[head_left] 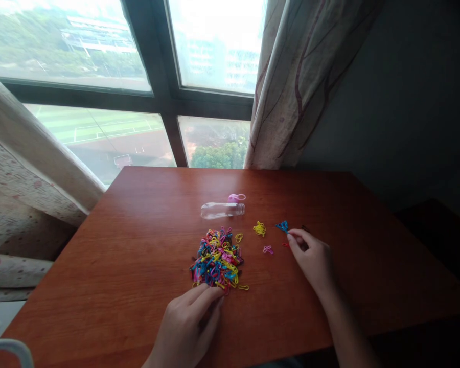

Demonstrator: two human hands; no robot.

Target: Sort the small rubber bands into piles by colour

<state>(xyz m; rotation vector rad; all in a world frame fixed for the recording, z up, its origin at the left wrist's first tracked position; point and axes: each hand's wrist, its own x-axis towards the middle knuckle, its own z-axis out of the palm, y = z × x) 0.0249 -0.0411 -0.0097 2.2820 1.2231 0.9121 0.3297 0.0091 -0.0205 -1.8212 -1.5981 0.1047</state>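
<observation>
Resting at the near edge of a mixed heap of small multicoloured loop-shaped clips (216, 260), the left hand (187, 323) hides its own fingertips; whether they pinch a clip cannot be told. The right hand (315, 257), to the right, brings thumb and forefinger together on a blue clip at the near end of a small cluster of blue loop-shaped clips (282, 225). Caution: because the clips in the heap overlap, lifting one may drag out others hooked to it. A yellow loop-shaped clip (244, 288) at the heap's near right edge may be swept away by the left hand. Just left of the right hand lie small red pieces (285, 245); lowering the palm or fingers could push these into the blue cluster. The yellow clip cluster (259, 229) and the pink loop-shaped clips (268, 250) sit near enough for a sideways brush to mix colours. On the far side, the clear plastic bottle (219, 210) lies sideways beside a pink cap with a loop (236, 198); a knock could roll it across the brown wooden table (138, 245).
</observation>
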